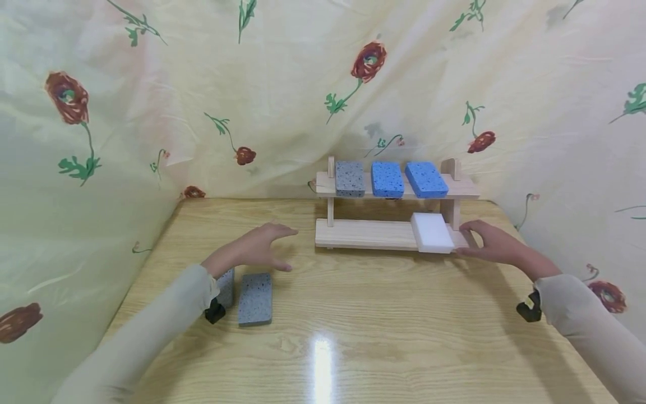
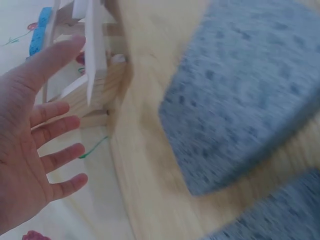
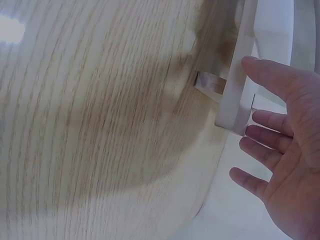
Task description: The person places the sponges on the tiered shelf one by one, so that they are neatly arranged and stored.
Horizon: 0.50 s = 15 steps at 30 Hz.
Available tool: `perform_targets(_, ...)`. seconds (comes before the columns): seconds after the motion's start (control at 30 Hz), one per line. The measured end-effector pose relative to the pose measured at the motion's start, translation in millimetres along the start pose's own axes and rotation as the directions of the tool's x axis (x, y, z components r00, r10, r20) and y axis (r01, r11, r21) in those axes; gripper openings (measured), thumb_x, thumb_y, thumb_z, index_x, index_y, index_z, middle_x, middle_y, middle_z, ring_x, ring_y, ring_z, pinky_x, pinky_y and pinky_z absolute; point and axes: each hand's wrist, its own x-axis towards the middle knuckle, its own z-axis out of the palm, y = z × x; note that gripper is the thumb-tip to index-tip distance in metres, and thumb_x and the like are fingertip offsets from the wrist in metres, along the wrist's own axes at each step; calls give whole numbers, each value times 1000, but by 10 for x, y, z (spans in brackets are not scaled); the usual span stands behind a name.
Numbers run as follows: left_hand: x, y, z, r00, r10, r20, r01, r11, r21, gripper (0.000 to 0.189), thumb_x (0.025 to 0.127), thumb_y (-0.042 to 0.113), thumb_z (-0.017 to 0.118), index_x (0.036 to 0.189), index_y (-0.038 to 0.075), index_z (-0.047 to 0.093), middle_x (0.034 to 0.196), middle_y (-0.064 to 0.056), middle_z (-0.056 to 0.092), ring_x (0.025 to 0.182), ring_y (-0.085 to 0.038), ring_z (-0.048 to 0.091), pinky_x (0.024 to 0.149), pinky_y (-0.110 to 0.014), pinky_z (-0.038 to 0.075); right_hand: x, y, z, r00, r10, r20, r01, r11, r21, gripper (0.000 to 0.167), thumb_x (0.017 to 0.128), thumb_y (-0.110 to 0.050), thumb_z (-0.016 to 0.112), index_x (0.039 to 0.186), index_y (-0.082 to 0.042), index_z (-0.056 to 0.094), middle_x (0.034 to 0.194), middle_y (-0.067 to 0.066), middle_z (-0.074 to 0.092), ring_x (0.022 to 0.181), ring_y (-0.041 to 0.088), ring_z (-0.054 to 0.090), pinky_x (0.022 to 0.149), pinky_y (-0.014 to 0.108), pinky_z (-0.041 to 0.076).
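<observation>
White sponge [image 1: 433,233]: one, lying flat on the lower board [image 1: 368,233] of a wooden rack, toward its right end; its front end reaches the board's front edge. To its left, a long stretch of board; to its right, a short end piece.

Right hand [image 1: 497,244]: at the rack's right end, thumb and fingers apart, loosely bent; contact with the sponge cannot be told.

Left hand [image 1: 257,247]: over the table [image 1: 353,314], thumb and fingers spread, well apart from the rack, wood surface between.

Right post [image 1: 451,213]: just behind the white sponge, bearing the upper board [image 1: 393,191] above and behind.

On the upper board, left to right: dark grey sponge [image 1: 350,179], blue sponge [image 1: 387,180], second blue sponge [image 1: 427,180], the last slightly turned.

On the table, near the left wrist: grey sponge [image 1: 255,300]; another grey sponge [image 1: 226,289], partly hidden by the sleeve.

Flowered cloth [image 1: 282,84]: behind the rack and along both sides.
</observation>
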Motion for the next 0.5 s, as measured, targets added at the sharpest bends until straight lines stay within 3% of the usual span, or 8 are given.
perform_targets(0.3, -284, -56, 105, 998, 61, 7, -61, 993, 100, 98, 74, 54, 87, 151, 8, 48, 156, -18, 46, 143, -43, 41, 115, -62, 38, -5, 67, 17, 1000, 15, 19, -15, 999, -30, 71, 91, -33, 77, 137, 15, 52, 139, 40, 50, 126, 59, 49, 103, 70, 42)
perform_targets(0.5, -401, -149, 180, 998, 26, 52, -31, 996, 86, 101, 68, 57, 90, 149, 10, 51, 154, -19, 47, 142, -44, 41, 114, -64, 39, -50, 109, 1, 1000, -5, 17, 5, 1000, -11, 70, 92, -31, 77, 141, 12, 52, 144, 39, 48, 131, 59, 45, 104, 70, 40)
